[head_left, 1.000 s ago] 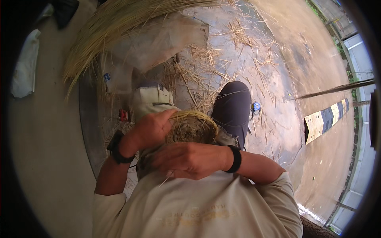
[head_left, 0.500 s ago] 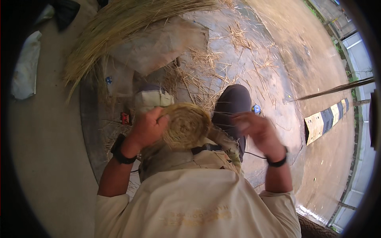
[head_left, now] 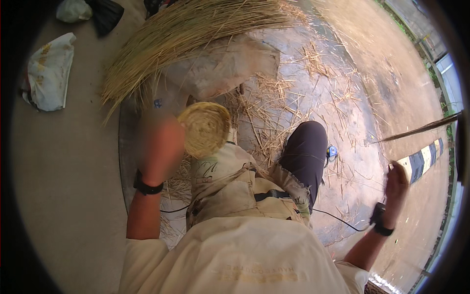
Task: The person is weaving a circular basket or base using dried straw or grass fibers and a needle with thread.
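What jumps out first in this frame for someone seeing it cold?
The round coiled straw disc, raised in the left hand at centre-left, draws the eye first. Behind it a big sheaf of long dry straw fans across the top, with loose stalks littering the wet concrete floor. The right hand is flung out empty at the far right edge.

Person is wearing a cream short-sleeved shirt (head_left: 235, 259) with faint lettering across the front. Dark wristband (head_left: 147, 187) is sitting on the left wrist below the left hand (head_left: 161, 147), which is blurring in view. Second dark band (head_left: 380, 221) is circling the right wrist under the right hand (head_left: 397, 183). Dark trousers (head_left: 306, 152) are covering the leg. Thin black cable (head_left: 338, 220) is running from the lap toward the right wrist; black strap (head_left: 271, 195) is crossing the lap.
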Demonstrator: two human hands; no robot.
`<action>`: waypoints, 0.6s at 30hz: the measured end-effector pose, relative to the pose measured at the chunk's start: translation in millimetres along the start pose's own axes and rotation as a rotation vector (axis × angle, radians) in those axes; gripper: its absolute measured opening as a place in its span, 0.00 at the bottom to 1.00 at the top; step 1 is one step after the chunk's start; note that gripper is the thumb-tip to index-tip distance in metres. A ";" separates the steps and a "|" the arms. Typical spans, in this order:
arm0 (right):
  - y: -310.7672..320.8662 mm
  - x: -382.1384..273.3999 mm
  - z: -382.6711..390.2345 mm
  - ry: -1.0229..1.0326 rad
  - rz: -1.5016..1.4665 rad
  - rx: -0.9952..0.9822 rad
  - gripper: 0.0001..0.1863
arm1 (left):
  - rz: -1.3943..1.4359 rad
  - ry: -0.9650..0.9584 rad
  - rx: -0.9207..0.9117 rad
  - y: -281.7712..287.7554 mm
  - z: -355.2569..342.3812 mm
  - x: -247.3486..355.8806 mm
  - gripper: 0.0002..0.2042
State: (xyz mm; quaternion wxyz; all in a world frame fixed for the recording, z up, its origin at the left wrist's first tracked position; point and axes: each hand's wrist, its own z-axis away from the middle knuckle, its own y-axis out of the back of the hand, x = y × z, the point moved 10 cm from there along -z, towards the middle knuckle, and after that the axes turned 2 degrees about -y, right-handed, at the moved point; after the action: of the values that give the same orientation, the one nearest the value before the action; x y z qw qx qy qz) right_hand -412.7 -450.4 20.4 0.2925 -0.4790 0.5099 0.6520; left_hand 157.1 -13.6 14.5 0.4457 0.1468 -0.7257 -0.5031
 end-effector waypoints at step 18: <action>-368.1 -149.4 157.4 0.600 0.151 -0.764 0.07 | 0.309 -0.290 -0.102 -34.0 52.5 112.3 0.08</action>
State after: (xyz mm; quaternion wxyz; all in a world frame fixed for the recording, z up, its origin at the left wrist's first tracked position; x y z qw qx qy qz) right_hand -88.6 -172.0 20.0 -0.1120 -0.6805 0.3292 0.6450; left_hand 44.5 -71.7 36.1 0.4153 -0.0627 -0.7696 -0.4809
